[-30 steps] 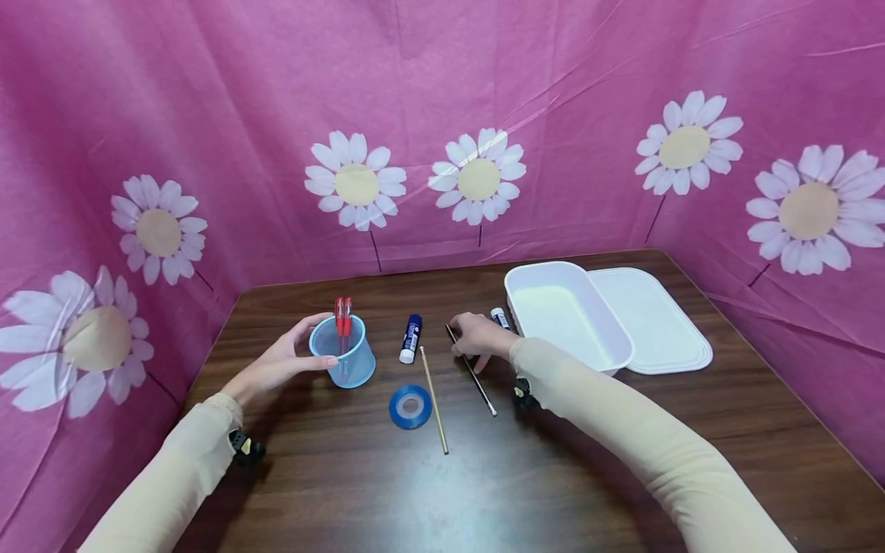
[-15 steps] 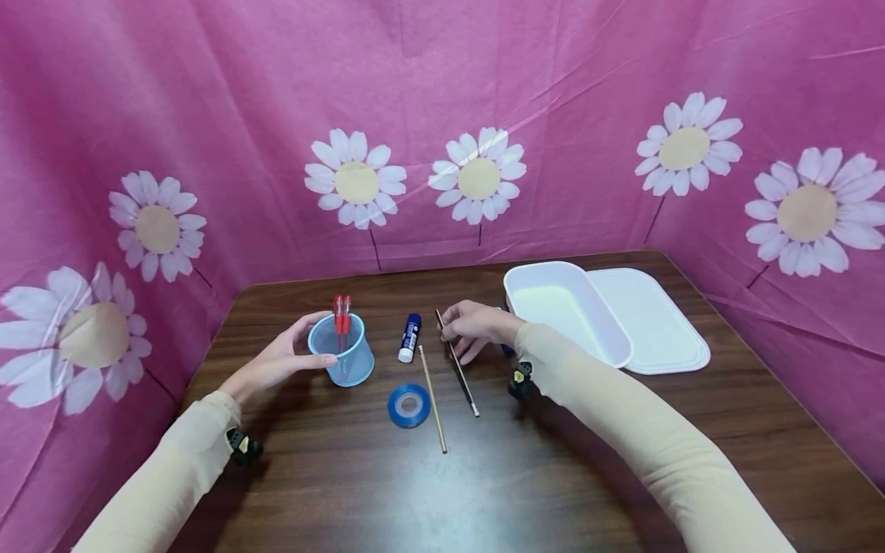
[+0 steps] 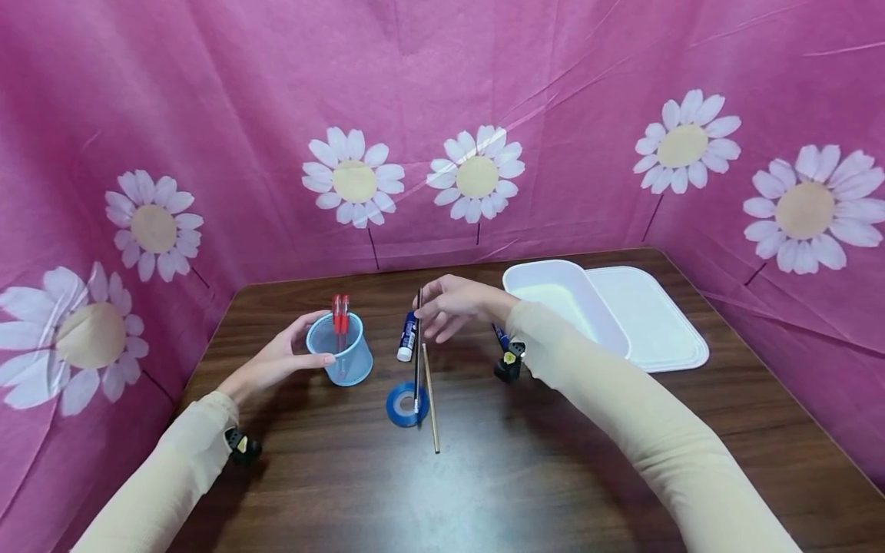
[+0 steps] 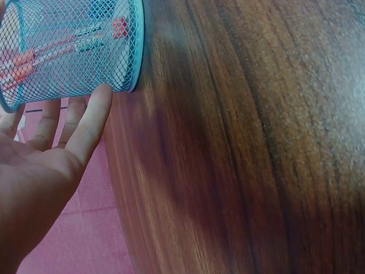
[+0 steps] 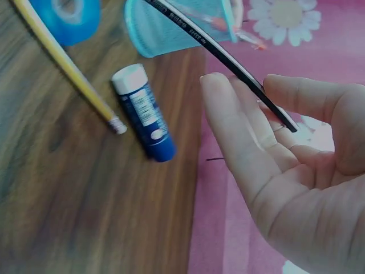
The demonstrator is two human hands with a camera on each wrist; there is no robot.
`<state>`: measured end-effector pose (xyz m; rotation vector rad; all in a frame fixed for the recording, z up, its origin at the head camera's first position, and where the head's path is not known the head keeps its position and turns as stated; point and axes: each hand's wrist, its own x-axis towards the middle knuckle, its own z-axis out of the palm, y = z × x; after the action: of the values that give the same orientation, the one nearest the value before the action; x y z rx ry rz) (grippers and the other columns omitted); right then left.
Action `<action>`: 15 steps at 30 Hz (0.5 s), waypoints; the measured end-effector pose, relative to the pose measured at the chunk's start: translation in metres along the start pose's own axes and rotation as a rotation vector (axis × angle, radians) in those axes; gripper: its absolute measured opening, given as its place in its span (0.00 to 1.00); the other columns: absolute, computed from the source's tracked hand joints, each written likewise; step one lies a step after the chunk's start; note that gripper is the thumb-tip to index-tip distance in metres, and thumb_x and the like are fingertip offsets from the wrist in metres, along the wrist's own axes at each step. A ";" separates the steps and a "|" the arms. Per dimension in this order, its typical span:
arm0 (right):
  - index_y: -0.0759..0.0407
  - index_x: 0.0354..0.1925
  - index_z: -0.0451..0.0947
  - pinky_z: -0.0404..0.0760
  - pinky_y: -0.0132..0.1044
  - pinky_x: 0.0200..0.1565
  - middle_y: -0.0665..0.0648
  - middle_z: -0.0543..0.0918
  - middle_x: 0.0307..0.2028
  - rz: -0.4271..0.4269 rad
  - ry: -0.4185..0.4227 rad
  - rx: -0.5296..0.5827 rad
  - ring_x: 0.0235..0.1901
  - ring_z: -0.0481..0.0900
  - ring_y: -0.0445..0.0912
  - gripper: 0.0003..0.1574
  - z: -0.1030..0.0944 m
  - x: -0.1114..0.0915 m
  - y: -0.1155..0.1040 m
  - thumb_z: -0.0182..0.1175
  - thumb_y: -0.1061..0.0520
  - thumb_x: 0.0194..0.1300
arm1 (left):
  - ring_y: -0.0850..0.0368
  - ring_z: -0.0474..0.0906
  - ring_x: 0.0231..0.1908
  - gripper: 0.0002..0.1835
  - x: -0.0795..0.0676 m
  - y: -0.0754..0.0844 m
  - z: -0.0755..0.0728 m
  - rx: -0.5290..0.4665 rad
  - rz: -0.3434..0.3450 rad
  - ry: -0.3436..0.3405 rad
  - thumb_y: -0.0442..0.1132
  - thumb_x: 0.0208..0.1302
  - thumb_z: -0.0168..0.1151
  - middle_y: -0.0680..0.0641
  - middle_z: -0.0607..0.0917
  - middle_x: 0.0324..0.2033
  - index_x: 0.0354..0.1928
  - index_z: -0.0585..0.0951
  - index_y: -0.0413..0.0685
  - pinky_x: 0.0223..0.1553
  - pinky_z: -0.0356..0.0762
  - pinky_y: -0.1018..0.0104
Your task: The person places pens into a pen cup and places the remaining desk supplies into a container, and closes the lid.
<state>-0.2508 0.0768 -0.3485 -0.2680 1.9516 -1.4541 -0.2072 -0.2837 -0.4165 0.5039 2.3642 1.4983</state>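
My left hand [image 3: 280, 357] holds a light-blue mesh pen cup [image 3: 354, 365], thumb at the near side and fingers at the far side. Two red pens [image 3: 341, 315] stand inside the cup; the left wrist view shows them through the mesh [image 4: 68, 51]. Between thumb and fingers, my right hand [image 3: 459, 303] pinches a black pencil [image 3: 418, 349] near one end. Its white-tipped end hangs down in front of a roll of blue tape [image 3: 396, 407]. The right wrist view shows the black pencil [image 5: 214, 48] raised off the table, slanting toward the cup.
A blue glue stick [image 3: 406, 338] lies behind the tape, a yellow pencil [image 3: 432, 407] to its right. Another glue stick [image 3: 499, 335] is partly hidden by my right wrist. A white plastic box [image 3: 577, 303] and its lid [image 3: 660, 322] sit at the back right.
My right hand has lifted the black pencil off the table and carried it left, past the yellow pencil, turning it more upright. The left hand and the cup have hardly moved.
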 end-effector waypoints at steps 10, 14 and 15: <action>0.65 0.51 0.73 0.82 0.56 0.51 0.69 0.85 0.47 -0.166 -0.022 0.202 0.44 0.87 0.59 0.12 0.003 -0.004 -0.027 0.61 0.63 0.72 | 0.45 0.63 0.67 0.43 -0.002 0.001 0.000 -0.008 0.013 -0.008 0.39 0.64 0.71 0.43 0.68 0.69 0.77 0.59 0.55 0.62 0.67 0.62; 0.65 0.50 0.73 0.83 0.55 0.51 0.69 0.84 0.48 -0.234 0.008 0.264 0.43 0.87 0.58 0.11 0.003 -0.005 -0.037 0.61 0.62 0.73 | 0.45 0.62 0.68 0.43 -0.001 0.002 0.000 0.004 0.018 -0.009 0.40 0.64 0.71 0.44 0.68 0.69 0.77 0.59 0.56 0.63 0.65 0.59; 0.65 0.50 0.73 0.83 0.54 0.50 0.69 0.84 0.48 -0.249 0.017 0.263 0.43 0.87 0.57 0.11 0.003 -0.005 -0.039 0.61 0.62 0.73 | 0.45 0.63 0.68 0.43 0.000 0.002 0.001 0.002 0.016 -0.008 0.40 0.64 0.72 0.44 0.68 0.69 0.77 0.59 0.56 0.63 0.66 0.60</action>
<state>-0.2539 0.0634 -0.3114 -0.3908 1.7620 -1.8586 -0.2063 -0.2826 -0.4150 0.5295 2.3616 1.4984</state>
